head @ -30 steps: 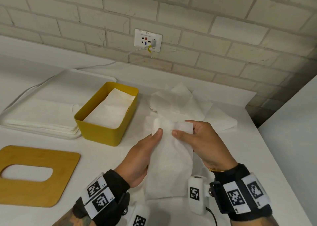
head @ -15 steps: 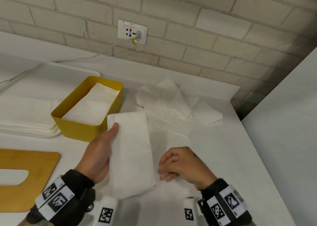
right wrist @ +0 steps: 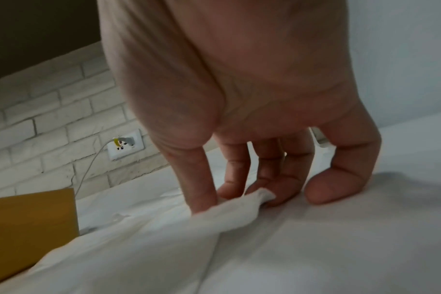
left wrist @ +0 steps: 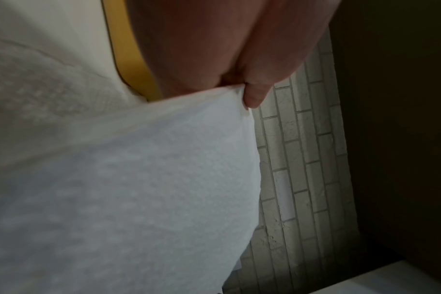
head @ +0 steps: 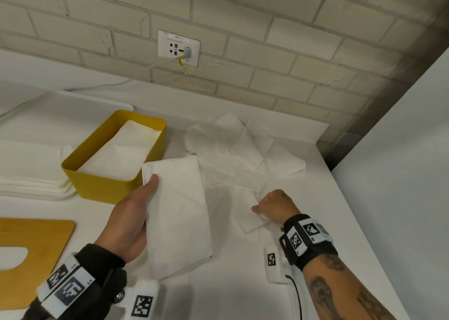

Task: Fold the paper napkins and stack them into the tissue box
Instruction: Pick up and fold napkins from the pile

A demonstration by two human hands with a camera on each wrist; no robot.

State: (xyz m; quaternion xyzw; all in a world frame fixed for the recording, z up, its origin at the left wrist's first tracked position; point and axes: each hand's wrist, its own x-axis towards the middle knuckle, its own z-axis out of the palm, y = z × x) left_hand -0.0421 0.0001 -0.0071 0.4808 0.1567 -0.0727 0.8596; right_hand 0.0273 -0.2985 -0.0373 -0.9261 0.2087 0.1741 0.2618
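Observation:
My left hand [head: 136, 217] holds a folded white napkin [head: 179, 212] by its left edge, thumb on top, just right of the yellow tissue box [head: 102, 186]. In the left wrist view the thumb [left wrist: 254, 95] pinches the folded napkin [left wrist: 139, 189] beside the yellow box [left wrist: 129, 49]. The box holds folded napkins [head: 121, 152]. My right hand [head: 274, 205] pinches the edge of a loose napkin [head: 245, 215] lying on the counter. The right wrist view shows thumb and fingers [right wrist: 204, 191] gripping a raised fold of that napkin [right wrist: 239, 202].
A pile of unfolded napkins [head: 238, 149] lies behind the hands. A stack of napkins on a white tray [head: 31, 173] sits left of the box. The wooden lid [head: 29, 251] with its slot lies at front left. A wall socket [head: 178, 48] with a cable is behind; a white panel [head: 401, 173] is to the right.
The right hand let go of the folded napkin and dropped to a loose napkin on the counter, now pinching it. The left hand carried the folded napkin left toward the box.

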